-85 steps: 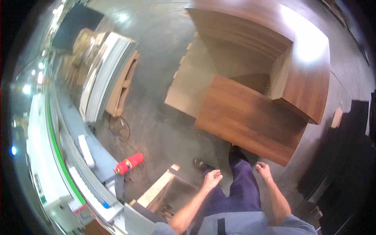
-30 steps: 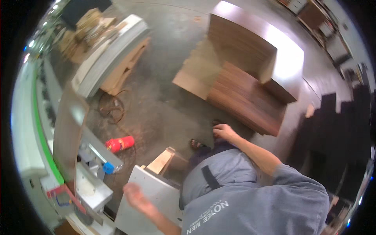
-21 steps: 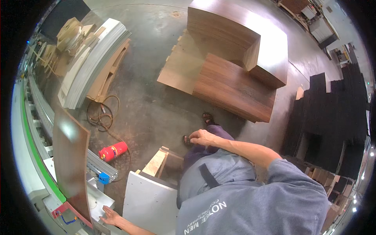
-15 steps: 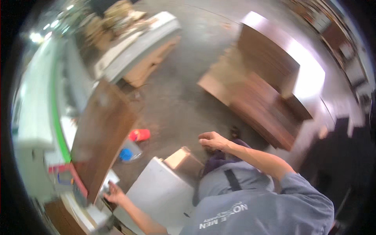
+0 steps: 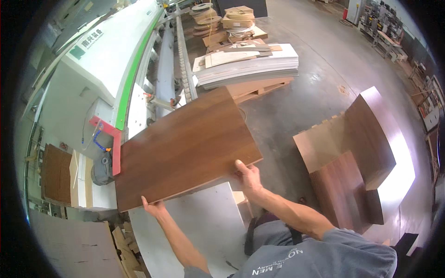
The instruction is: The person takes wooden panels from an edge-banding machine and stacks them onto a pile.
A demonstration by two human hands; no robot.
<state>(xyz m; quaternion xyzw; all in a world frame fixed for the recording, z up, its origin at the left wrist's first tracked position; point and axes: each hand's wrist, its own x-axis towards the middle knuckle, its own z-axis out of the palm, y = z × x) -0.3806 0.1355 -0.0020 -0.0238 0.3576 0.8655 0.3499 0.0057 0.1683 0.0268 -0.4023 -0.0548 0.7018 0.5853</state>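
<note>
A wide brown wood-grain board (image 5: 190,143) lies in front of me, one end beside the machine's red angled guard (image 5: 116,143). Along its near edge, my left hand (image 5: 154,207) grips the corner region at the left, thumb on top and fingers beneath. Toward the near right corner, my right hand (image 5: 249,177) clasps the same edge, its thumb over the top face. The fingers under the board are mostly hidden. Below the near edge is a white panel surface (image 5: 194,227), partly covered by the board and my left forearm.
A long white machine (image 5: 106,55) with a green stripe (image 5: 132,74) runs along the left. Stacked white panels (image 5: 259,65) rest on a pallet beyond the board. At right stand piled brown boards (image 5: 343,190). Offcuts (image 5: 123,245) lie at lower left.
My right hand has come onto the board's near edge, and the left now grips it too. The view has turned, and the board appears flatter and farther right.
</note>
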